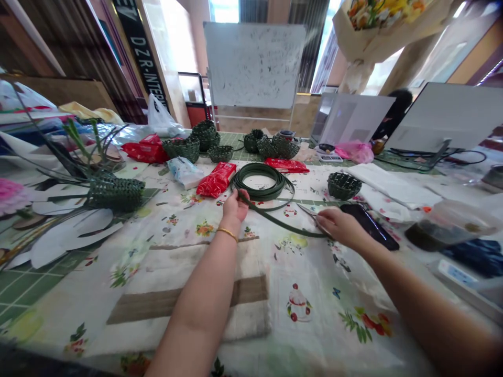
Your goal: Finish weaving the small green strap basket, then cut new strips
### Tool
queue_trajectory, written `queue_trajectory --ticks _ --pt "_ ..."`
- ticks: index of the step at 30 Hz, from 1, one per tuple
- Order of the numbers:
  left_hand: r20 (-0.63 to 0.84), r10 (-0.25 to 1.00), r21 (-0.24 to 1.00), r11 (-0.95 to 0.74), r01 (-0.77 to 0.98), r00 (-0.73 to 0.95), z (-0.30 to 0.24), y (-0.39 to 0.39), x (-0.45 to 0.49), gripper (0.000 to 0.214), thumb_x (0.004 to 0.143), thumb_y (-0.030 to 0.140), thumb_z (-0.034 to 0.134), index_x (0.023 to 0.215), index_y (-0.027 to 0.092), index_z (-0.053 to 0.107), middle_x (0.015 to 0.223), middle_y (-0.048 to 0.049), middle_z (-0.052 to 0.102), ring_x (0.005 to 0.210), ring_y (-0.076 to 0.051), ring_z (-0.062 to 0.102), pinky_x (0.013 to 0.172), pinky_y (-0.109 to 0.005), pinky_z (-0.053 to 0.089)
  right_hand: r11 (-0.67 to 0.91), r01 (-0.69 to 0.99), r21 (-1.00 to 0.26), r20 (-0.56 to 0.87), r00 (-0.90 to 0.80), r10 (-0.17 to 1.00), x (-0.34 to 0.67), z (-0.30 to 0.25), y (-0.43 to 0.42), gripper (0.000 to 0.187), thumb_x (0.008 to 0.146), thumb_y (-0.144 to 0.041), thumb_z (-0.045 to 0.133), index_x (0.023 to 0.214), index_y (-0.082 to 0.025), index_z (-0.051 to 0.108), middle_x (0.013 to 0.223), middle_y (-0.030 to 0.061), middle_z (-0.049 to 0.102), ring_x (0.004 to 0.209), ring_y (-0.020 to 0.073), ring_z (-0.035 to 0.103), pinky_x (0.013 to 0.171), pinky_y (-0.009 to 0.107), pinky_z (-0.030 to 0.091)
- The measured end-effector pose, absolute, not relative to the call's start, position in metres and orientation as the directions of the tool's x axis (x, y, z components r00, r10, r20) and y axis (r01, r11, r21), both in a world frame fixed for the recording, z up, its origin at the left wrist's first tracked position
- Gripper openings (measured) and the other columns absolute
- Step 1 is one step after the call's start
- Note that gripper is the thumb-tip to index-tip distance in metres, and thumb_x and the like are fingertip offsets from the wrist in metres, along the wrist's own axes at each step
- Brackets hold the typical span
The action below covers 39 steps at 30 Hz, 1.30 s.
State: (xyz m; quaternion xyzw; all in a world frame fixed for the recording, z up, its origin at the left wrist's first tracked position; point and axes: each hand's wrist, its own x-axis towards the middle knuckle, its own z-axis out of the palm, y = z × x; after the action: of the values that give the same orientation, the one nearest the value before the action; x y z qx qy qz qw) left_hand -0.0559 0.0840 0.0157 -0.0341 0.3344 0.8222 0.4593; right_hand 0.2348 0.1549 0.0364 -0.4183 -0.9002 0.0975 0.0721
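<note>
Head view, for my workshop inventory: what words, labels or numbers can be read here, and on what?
"DZR-INTER", white capitals, cut off at the end, on the black banner.
Red packet: printing too small and blurred to read.
Whiteboard: faint marks, none readable.
Nothing else can be read.

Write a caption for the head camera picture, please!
Left hand and right hand hold a green strip from its coil, beside small woven baskets.
</note>
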Motion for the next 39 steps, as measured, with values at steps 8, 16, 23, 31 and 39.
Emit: queue_trajectory --ticks 8,16,23,31,39 --pt "-0.029 0.770 0.497 -0.542 -0.677 -0.637 0.036 0.061 -0.058 0.025 0.089 0.036 0.052 0.074 0.017 0.056 0.052 0.0075 0.043 0.032 -0.001 0.027 0.034 -0.016 0.025 0.833 0.501 -0.235 0.043 -0.851 0.524 0.229 0.013 0.102 0.030 0.088 -0.031 0.047 0.109 -0.024 0.068 0.107 0.0125 0.067 0.104 0.0311 0.057 0.096 0.052 0.029" --pt "-0.074 0.648 0.563 -0.600 -0.568 -0.758 0.016 0.070 -0.072 0.023 0.087 0.038 0.056 0.075 0.017 0.056 0.063 0.0027 0.060 0.058 -0.008 0.061 0.062 -0.021 0.047 0.689 0.575 -0.441 0.000 -0.767 0.641 0.244 0.017 0.097 0.039 0.090 -0.037 0.042 0.115 -0.015 0.062 0.083 0.0067 0.071 0.069 0.0191 0.064 0.062 0.029 0.049" --pt "-0.221 0.654 0.718 -0.393 -0.574 -0.724 -0.010 0.077 -0.078 0.007 0.086 0.016 0.057 0.079 0.013 0.057 0.071 -0.0041 0.067 0.068 -0.014 0.068 0.078 -0.033 0.052 0.763 0.233 -0.603 0.018 -0.952 0.304 0.254 0.026 0.090 0.049 0.074 -0.053 0.066 0.108 -0.018 0.067 0.095 0.0086 0.068 0.084 0.0202 0.062 0.076 0.031 0.049" --pt "-0.157 0.778 0.836 -0.223 -0.501 -0.609 -0.008 0.082 -0.062 0.006 0.085 0.010 0.056 0.088 0.014 0.058 0.082 -0.0042 0.070 0.078 -0.012 0.069 0.086 -0.032 0.052 0.839 -0.057 -0.542 0.111 -0.994 0.004 0.245 0.016 0.074 0.031 0.090 -0.034 0.050 0.107 -0.016 0.068 0.082 0.0087 0.066 0.075 0.0170 0.059 0.069 0.028 0.047" --pt "-0.385 0.919 0.897 0.352 -0.266 -0.085 -0.007 0.076 -0.031 0.015 0.063 0.005 0.074 0.074 0.008 0.064 0.071 -0.0114 0.071 0.059 -0.020 0.068 0.059 -0.033 0.057 0.861 -0.042 -0.507 0.155 -0.987 0.043 0.241 0.010 0.069 0.034 0.092 -0.031 0.041 0.106 -0.013 0.067 0.082 0.0111 0.067 0.075 0.0181 0.060 0.069 0.030 0.048"
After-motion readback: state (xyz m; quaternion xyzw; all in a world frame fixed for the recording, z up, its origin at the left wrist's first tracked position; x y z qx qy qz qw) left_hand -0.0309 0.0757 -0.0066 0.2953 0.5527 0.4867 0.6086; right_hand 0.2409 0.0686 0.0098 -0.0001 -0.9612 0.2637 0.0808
